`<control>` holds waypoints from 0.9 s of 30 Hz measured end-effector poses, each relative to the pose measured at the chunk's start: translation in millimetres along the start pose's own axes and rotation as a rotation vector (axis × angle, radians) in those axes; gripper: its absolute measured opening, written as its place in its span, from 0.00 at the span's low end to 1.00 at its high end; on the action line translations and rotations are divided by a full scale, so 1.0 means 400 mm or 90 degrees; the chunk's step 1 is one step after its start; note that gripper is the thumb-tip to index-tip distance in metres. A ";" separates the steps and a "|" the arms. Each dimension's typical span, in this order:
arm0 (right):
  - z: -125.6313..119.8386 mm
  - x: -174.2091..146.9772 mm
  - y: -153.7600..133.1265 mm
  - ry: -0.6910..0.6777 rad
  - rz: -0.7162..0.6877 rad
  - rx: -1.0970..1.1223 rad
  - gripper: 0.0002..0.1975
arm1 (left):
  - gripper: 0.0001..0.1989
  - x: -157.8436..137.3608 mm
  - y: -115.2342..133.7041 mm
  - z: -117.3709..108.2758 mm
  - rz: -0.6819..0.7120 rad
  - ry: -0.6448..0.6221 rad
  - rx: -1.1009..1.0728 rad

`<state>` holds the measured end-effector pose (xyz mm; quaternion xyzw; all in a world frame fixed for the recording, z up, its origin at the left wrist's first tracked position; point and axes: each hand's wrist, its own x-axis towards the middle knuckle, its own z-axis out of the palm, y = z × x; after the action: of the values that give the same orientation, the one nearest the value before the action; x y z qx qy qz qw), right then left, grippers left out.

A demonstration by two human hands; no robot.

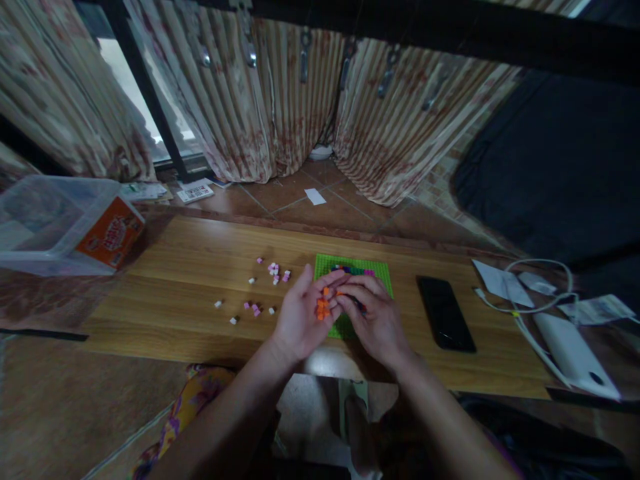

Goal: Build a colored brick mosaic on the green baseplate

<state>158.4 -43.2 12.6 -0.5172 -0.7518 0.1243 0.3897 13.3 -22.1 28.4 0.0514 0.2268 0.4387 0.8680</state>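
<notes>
My left hand (300,319) is turned palm up, fingers stretched out, with several small orange toy bricks (323,309) lying in the palm. My right hand (373,319) reaches over the left fingers, its thumb and fingertips pinched on an orange brick (339,293). Both hands are above a green studded baseplate (383,270), hiding much of it. Dark, green and pink bricks (369,273) show on the baseplate behind my fingers. Left of my hands, loose pink and white bricks (274,269) are scattered on the wooden table (175,287).
A black phone (446,313) lies right of the baseplate. Farther right are a white power bank (577,357), a white cable (537,310) and papers (503,283). A clear plastic box (55,227) with an orange label stands at the left. Striped curtains (280,107) hang behind.
</notes>
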 end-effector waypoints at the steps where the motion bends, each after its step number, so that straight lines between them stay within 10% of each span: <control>1: -0.005 0.000 0.003 0.013 0.010 0.008 0.08 | 0.25 0.000 0.001 0.000 -0.003 0.007 0.002; 11: -0.092 -0.006 0.118 0.064 0.323 0.032 0.12 | 0.10 0.009 0.028 -0.026 0.073 0.219 0.133; 27: -0.021 0.005 0.078 0.053 0.255 -0.114 0.10 | 0.06 0.015 0.007 -0.032 0.046 0.213 0.150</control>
<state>185.3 -29.8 0.7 -0.6934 -0.6253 0.1100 0.3406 8.7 -17.2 15.9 0.0871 0.4155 0.4427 0.7898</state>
